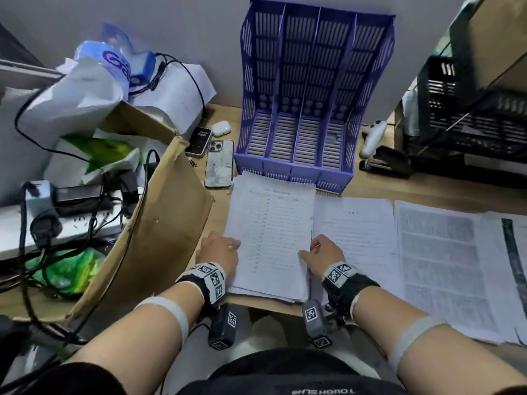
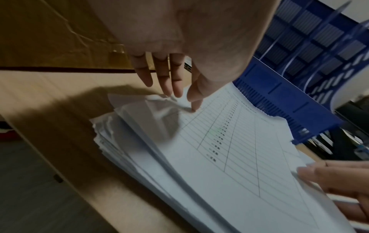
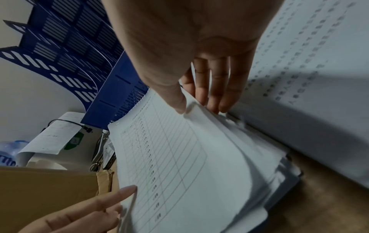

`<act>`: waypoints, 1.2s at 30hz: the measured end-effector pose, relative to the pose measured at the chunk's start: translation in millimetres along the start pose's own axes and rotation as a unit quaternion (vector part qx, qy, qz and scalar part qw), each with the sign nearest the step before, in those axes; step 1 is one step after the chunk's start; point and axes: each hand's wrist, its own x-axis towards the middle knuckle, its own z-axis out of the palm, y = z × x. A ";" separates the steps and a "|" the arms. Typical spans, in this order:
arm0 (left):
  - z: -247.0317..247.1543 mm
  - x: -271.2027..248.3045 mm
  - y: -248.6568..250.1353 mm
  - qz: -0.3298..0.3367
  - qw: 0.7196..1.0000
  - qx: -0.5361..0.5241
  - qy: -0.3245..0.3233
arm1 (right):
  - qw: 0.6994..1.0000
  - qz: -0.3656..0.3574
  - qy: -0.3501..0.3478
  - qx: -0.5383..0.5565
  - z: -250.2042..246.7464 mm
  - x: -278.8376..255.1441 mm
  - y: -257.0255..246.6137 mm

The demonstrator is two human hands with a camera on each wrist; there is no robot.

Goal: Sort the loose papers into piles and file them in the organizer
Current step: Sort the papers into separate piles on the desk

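We're gripping the paper stack (image 3: 179, 165).
Our right hand (image 3: 189, 39) is pinching its top sheets, thumb above; our left hand (image 3: 79, 217) is touching the opposite edge.

Print on the white ruled-table sheet (image 1: 271, 223) topping the near stack is too small to read. The rightmost pile of white printed pages (image 1: 496, 295) runs off the head view's right edge, as does the black mesh crate (image 1: 470, 121).

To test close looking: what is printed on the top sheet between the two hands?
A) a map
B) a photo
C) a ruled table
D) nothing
C: the top sheet shows ruled rows and columns.
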 end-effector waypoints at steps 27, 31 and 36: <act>-7.9 21.5 50.0 0.153 0.971 -0.143 -0.113 | 0.979 0.117 0.107 0.124 -26.5 -21.5 46.7; -5.4 6.9 57.5 0.154 0.926 -0.277 -0.206 | 0.990 0.075 0.058 0.107 -21.5 -23.3 32.9; -8.4 1.5 59.4 0.175 0.923 -0.250 -0.235 | 0.981 0.071 0.065 0.169 -23.8 -25.9 20.1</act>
